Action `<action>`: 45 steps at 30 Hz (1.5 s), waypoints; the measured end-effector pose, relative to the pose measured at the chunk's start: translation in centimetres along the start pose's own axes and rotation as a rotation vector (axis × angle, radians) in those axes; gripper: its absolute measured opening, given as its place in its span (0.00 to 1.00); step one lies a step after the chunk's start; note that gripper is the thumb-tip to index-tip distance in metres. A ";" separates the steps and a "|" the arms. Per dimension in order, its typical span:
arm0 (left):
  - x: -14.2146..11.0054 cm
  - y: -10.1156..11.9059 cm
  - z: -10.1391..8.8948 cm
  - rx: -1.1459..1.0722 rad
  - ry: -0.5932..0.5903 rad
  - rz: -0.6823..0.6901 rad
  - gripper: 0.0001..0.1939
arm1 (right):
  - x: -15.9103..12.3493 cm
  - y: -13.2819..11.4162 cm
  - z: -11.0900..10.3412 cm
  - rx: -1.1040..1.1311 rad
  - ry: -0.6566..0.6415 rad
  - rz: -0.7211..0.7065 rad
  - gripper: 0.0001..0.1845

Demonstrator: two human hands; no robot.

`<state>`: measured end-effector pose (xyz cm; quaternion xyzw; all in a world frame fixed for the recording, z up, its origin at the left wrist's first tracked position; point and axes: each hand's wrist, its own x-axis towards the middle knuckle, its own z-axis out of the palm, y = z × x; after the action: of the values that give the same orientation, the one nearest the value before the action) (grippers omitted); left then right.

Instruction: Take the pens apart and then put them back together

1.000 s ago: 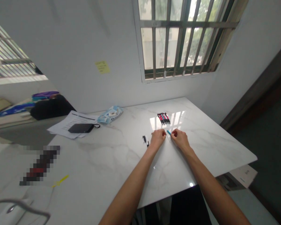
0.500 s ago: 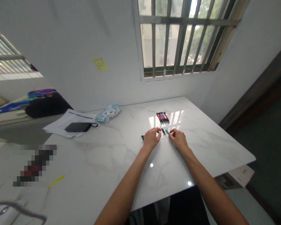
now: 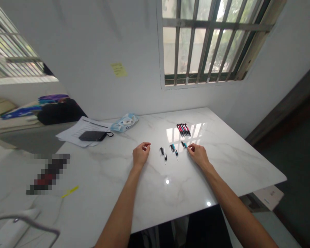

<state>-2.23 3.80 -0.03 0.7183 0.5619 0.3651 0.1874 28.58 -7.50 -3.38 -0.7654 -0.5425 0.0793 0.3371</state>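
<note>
My right hand (image 3: 197,153) pinches a blue pen barrel (image 3: 185,145). A black pen part (image 3: 183,143) is at the far end of that barrel; I cannot tell whether they are joined. My left hand (image 3: 141,155) is over the table to the left, its fingers curved and apart with nothing in them. Between the hands lie pen parts: a black clip piece (image 3: 162,151), a black grip with a thin refill (image 3: 165,157), and a blue barrel (image 3: 173,147) among black pieces. Beyond them several pink, blue and black pens (image 3: 183,130) lie side by side in a row.
The white marbled table (image 3: 105,179) meets the wall at the back. To the left are papers (image 3: 74,129), a black pouch with a strap (image 3: 93,136) and a blue-and-white soft pack (image 3: 125,122). A yellow strip (image 3: 70,192) and a grey cable (image 3: 28,220) lie nearer.
My left hand has moved left, away from the pen parts, uncovering them on the table. My right hand has stayed at the blue barrel. The whole view has shifted slightly.
</note>
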 end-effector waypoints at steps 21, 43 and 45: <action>0.1 -0.6 0.1 -0.078 0.021 -0.024 0.09 | 7.2 -0.5 1.3 0.245 -0.120 -0.134 0.10; 0.1 -0.7 0.3 -0.094 0.001 -0.017 0.10 | 7.0 -1.4 0.9 0.130 -0.169 -0.351 0.11; 0.1 -0.7 0.3 -0.097 0.010 -0.021 0.09 | 8.1 -0.4 0.3 0.147 -0.085 -0.302 0.10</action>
<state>-2.48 4.16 -0.72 0.7005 0.5521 0.3934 0.2229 31.36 -0.12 -1.37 -0.6442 -0.6579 0.0994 0.3772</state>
